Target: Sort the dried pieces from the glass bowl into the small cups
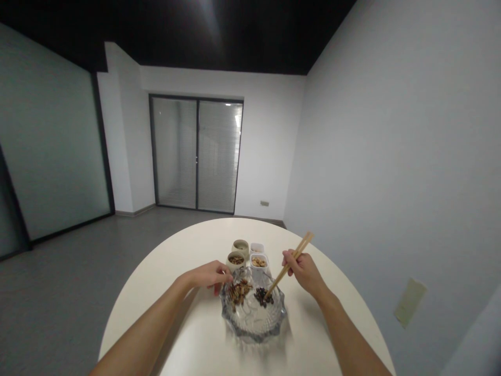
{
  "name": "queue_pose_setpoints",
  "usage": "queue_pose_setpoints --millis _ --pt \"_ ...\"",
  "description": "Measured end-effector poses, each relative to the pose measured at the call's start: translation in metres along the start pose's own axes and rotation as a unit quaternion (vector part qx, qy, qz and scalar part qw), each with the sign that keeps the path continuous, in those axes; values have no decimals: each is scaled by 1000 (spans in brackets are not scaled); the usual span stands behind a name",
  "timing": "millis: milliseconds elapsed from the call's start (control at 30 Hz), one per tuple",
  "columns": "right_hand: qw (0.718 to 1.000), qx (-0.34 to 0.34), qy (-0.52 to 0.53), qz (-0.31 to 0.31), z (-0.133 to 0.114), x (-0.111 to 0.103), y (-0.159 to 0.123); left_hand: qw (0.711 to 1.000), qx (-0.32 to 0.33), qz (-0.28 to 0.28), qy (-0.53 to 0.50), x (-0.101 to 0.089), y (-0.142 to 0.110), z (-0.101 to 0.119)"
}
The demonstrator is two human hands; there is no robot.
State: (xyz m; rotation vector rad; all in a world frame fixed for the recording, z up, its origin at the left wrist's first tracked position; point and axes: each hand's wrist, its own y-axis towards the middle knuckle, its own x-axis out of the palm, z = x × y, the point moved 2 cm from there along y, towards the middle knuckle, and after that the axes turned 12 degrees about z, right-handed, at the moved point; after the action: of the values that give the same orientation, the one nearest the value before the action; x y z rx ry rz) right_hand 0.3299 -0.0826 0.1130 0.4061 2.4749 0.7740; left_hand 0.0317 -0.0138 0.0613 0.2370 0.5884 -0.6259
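A clear glass bowl (256, 332) with a wavy rim stands on the table in front of me. On its left side lies a heap of brown, slender dried pieces (239, 292); right of that is a small pile of dark, shiny pieces (263, 296). My left hand (213, 275) is closed on the bowl's left rim. My right hand (303, 269) holds a pair of wooden chopsticks (287, 266) at a slant, tips down in the dark pile. Whether the tips pinch a piece is too small to tell.
Behind the bowl stand two greenish cups (240, 245), the nearer with brown bits in it. Beside them are two white square dishes (259, 260), the nearer holding pale yellowish pieces. All rest on a round cream table (195, 350). A white wall (391, 156) rises on the right.
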Motion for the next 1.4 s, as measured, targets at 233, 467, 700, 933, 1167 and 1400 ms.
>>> queue_pose_setpoints --millis 233,467,700,933,1167,1400 --pt "999 -30 -24 8 3 -6 -1 1000 6 1 -1 0 1 -4" --pt "997 -58 -44 -40 -3 -4 -4 1000 0 -2 2 0 1 1" --pt "990 -91 -77 -73 -19 -4 -7 1000 -9 2 10 0 -1 3" --pt "981 -131 -98 -108 -41 1 -11 1000 -14 -1 9 0 -2 5" --pt "983 -127 -83 -105 -36 2 -11 1000 -11 2 16 -1 -3 8" --pt "997 -72 -21 0 -21 1 -7 1000 -21 5 10 -1 -1 2"
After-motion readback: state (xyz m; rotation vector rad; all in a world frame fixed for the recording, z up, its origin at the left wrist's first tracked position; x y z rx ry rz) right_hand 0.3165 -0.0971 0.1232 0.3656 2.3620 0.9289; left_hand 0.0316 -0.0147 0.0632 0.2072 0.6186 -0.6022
